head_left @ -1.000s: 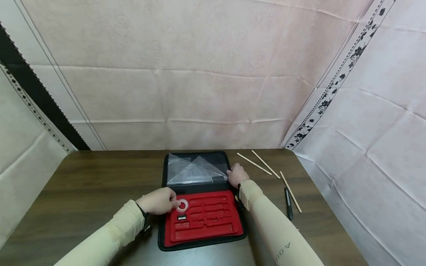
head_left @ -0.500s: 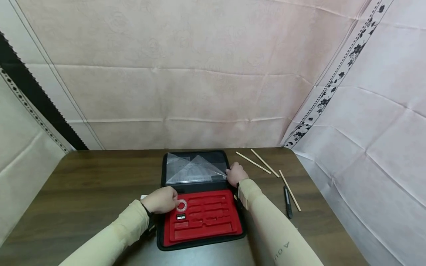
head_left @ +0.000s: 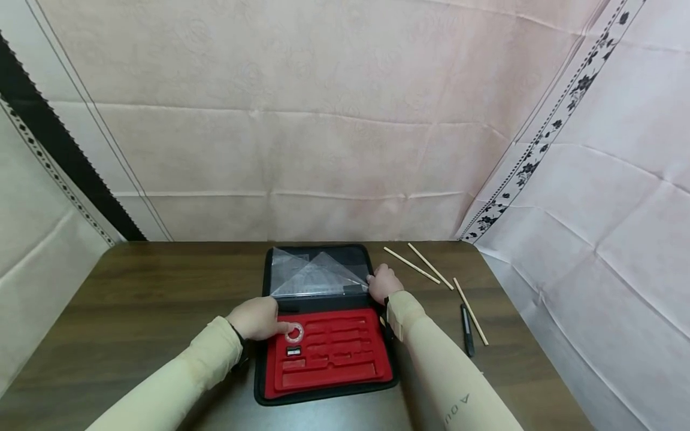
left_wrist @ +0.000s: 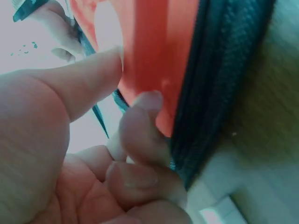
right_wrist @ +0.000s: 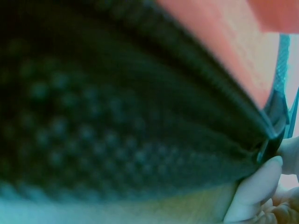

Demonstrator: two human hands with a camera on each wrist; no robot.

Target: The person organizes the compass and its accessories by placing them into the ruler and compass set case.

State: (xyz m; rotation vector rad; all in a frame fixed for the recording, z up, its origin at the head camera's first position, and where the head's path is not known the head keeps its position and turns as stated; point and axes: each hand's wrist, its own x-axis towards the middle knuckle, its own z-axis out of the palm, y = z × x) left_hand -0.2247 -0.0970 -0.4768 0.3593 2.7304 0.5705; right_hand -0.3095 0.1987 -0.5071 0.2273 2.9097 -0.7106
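Ring [head_left: 301,333] touching left hand's [head_left: 254,319] fingers [head_left: 283,327], in red tray [head_left: 330,378].

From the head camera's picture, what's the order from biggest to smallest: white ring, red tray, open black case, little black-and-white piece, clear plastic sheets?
Largest to smallest, as they look there:
1. open black case
2. red tray
3. clear plastic sheets, taken together
4. white ring
5. little black-and-white piece

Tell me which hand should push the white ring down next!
Left, I think. The left hand has its thumb at the white ring; the right hand is farther off, by the black lid.
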